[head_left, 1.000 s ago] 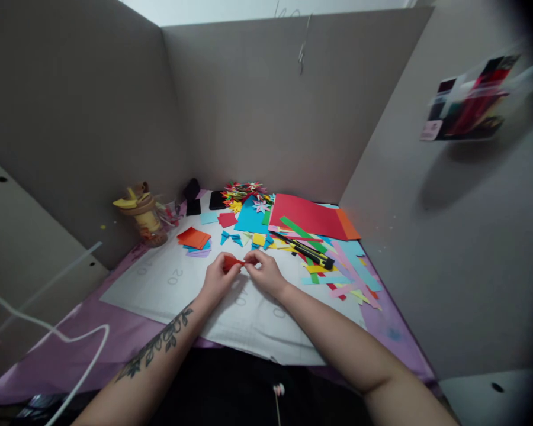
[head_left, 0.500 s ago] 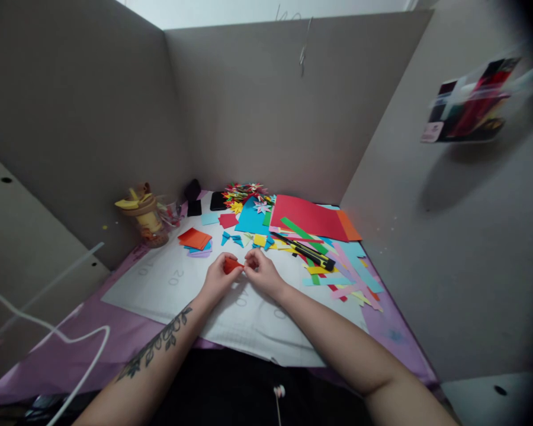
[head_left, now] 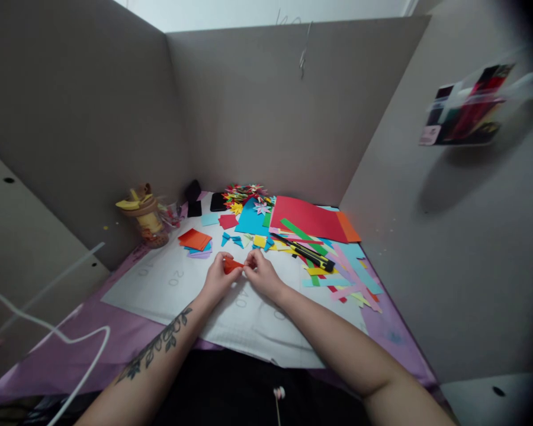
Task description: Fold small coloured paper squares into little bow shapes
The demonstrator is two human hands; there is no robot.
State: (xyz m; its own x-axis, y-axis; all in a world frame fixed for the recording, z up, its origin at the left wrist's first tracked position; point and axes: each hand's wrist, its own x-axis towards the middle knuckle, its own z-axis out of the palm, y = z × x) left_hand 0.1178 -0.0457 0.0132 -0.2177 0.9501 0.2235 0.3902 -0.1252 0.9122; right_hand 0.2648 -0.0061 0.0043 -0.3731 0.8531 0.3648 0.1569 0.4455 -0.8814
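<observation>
A small orange-red piece of folded paper [head_left: 233, 266] is held up between both hands over the white sheet [head_left: 160, 290]. My left hand [head_left: 221, 276] grips its left side, thumb against the front. At its narrow right end, my right hand [head_left: 261, 273] pinches the paper between thumb and fingers. Just beyond the hands lie small blue folded pieces [head_left: 237, 241] and a yellow square [head_left: 260, 241]. A stack of orange paper squares [head_left: 195, 239] sits left of them, over blue and lilac squares [head_left: 199, 252].
Right of the hands, a black and yellow utility knife [head_left: 313, 255] lies on loose paper strips [head_left: 355, 269]. Behind are red sheets [head_left: 306, 218], a blue sheet [head_left: 250, 219] and a pile of paper stars [head_left: 244, 192]. A yellow-lidded cup [head_left: 146, 219] stands at left. Grey panels [head_left: 257, 106] enclose the table.
Both hands keep nearly the same place and hold on the orange-red paper. The view has shifted very slightly; nothing on the table has visibly moved.
</observation>
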